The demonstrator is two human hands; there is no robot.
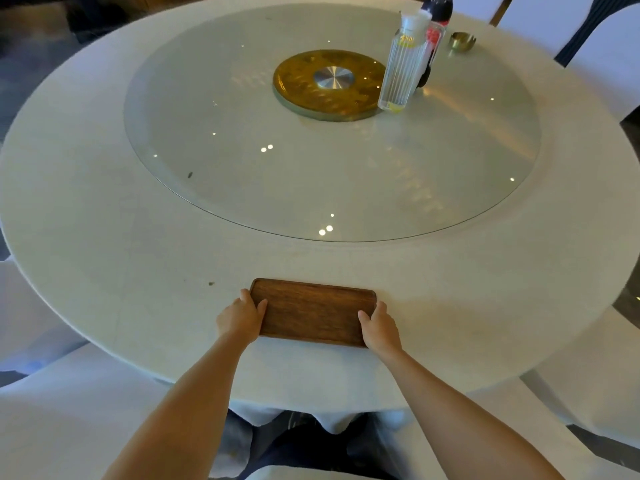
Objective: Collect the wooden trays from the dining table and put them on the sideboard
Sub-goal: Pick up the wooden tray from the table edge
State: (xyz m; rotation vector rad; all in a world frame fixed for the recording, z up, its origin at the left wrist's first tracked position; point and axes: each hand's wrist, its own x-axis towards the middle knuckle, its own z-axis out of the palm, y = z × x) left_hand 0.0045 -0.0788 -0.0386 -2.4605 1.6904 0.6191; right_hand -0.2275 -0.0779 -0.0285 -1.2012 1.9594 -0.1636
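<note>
A dark brown rectangular wooden tray (313, 311) lies flat on the near part of the round dining table (104, 244), which is covered in a white cloth. My left hand (240, 318) grips the tray's left end, thumb on top of the rim. At the opposite end my right hand (381, 329) holds the tray the same way. The tray rests on the cloth. No sideboard shows in this view.
A large glass turntable (242, 161) with a brass hub (329, 84) fills the table's middle. On its far right stand a clear ribbed bottle (401, 71) and a dark soda bottle (436, 15). A small brass bowl (462, 41) sits beyond. White-covered chairs (52, 410) flank me.
</note>
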